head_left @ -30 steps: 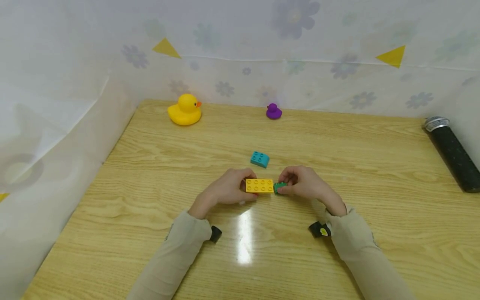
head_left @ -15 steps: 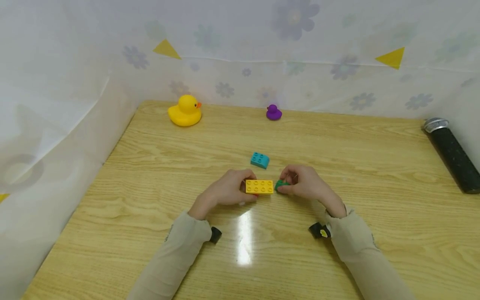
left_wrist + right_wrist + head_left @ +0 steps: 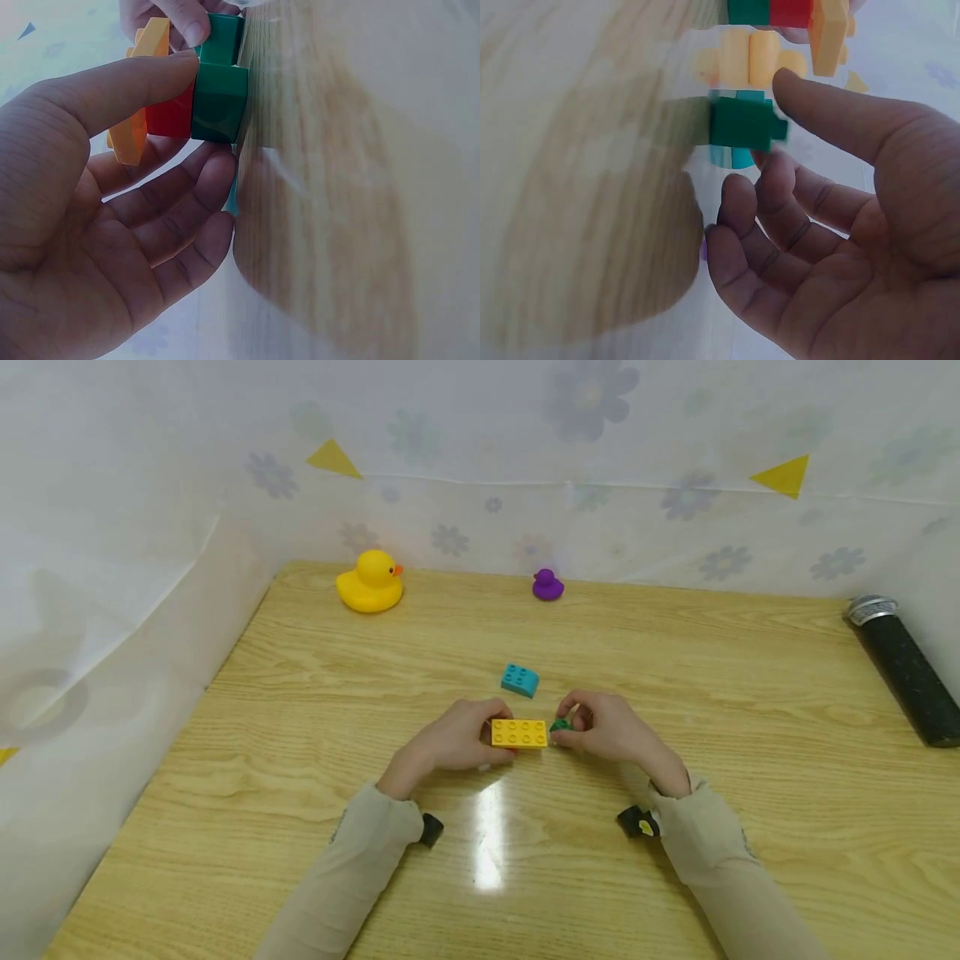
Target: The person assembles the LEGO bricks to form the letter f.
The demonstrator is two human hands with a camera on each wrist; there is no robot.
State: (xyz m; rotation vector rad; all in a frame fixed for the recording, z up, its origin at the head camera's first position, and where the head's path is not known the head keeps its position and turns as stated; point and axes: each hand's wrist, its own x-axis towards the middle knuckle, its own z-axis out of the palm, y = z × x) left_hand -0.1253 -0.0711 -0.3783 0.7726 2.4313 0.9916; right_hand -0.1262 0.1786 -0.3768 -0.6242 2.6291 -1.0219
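My left hand [image 3: 468,735] grips a stack of toy building bricks between thumb and fingers. On top is a yellow brick [image 3: 519,733] with two rows of studs; a red brick [image 3: 171,114] and a green brick [image 3: 219,101] lie under it in the left wrist view. Just right of the stack, my right hand [image 3: 607,727] has thumb and index finger around a small green brick [image 3: 560,725], partly hidden by the thumb. In the right wrist view this small green brick [image 3: 742,124] is blurred, close over the table. A teal brick [image 3: 520,680] with a sloped end lies beyond the hands.
A yellow rubber duck [image 3: 371,583] and a small purple duck [image 3: 548,585] sit along the far edge of the wooden table [image 3: 360,668]. A black microphone [image 3: 903,668] lies at the right. Pale flowered cloth [image 3: 480,427] hangs behind.
The small green brick has turned between the right fingers, and more of it is hidden behind the thumb. The right fingers have shifted slightly; the left hand and its stack stay in place.
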